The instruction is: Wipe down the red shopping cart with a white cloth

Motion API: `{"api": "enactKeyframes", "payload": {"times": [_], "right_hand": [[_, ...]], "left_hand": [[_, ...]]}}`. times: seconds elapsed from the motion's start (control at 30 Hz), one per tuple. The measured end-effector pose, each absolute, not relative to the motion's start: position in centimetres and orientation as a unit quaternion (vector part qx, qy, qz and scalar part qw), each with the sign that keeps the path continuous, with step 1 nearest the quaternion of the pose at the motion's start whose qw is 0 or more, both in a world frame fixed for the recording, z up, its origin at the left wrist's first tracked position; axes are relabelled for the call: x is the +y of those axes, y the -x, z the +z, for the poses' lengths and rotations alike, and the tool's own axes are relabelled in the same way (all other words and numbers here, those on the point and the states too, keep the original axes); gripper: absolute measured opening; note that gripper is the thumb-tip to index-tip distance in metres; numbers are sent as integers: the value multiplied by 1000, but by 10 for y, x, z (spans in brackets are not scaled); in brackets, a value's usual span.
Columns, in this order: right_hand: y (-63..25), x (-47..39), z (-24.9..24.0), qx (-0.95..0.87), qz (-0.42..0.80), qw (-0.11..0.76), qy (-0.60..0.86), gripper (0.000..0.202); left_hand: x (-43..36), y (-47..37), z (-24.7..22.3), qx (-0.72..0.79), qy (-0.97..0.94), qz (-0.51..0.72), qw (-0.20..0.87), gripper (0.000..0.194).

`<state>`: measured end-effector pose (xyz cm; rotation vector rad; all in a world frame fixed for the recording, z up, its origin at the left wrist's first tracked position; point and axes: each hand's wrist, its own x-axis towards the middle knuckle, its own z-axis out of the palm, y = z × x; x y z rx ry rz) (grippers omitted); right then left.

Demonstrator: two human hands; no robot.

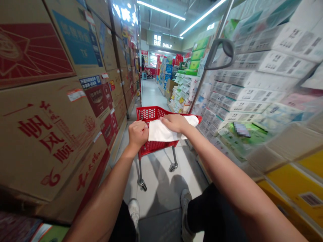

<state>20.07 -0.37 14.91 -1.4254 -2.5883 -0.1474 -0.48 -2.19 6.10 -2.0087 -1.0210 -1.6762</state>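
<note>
One red shopping cart (157, 146): it stands just before me in the aisle. I see the walls of its basket, full of small holes; its bottom is hidden under the cloth and my hands.
White cloth (160, 132): it lies across the near top side of the cart, from my left fist to the red corner at right, and its lower edge hangs over the mesh.
Left hand (138, 136): the fingers are curled tightly into a fist, against the left edge of the cloth; what is inside this fist, I cannot tell.
Right hand (174, 122): it presses on the cloth from above, the fingers close together and bent over its upper edge. My forearm crosses the right part of the cloth.
Wheels (142, 185): two are visible, under the near legs of the cart, in front of my shoes (134, 208).
Cardboard cartons (45, 134): they are piled high at my left, with red characters and a ship printed; their contents are hidden.
White packs (262, 67): they are stacked at my right behind clear plastic, with yellow packs (297, 188) lower down.
Grey loop handle (220, 53): it is on a metal pole, between the cart and the white packs.
</note>
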Motion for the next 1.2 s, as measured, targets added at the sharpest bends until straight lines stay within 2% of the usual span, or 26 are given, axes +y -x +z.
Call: {"api": "enactKeyframes", "payload": {"times": [0.23, 0.5, 0.57, 0.73, 0.87, 0.97, 1.1, 1.2], "right_hand": [[-263, 19, 147, -797, -21, 85, 597, 65], [-277, -20, 109, -801, -176, 207, 534, 58], [-278, -20, 112, -788, -170, 187, 562, 59], [-277, 13, 143, -773, -34, 35, 632, 65], [-275, 26, 153, -784, 18, 12, 620, 66], [-274, 11, 137, -761, -68, 61, 642, 64], [-275, -16, 99, -741, -190, 222, 605, 52], [-273, -28, 75, -728, -206, 336, 561, 50]], "left_hand": [[-25, 5, 61, -374, 696, -595, 147, 31], [-20, 23, 61, -372, 679, -617, 143, 28], [-21, 30, 62, -366, 689, -613, 127, 29], [-21, 42, 64, -355, 716, -596, 78, 31], [-18, 46, 64, -361, 710, -601, 69, 30], [-16, 45, 63, -363, 698, -612, 78, 29], [-18, 41, 63, -370, 690, -616, 89, 30], [-21, 36, 64, -370, 686, -620, 96, 30]]}}
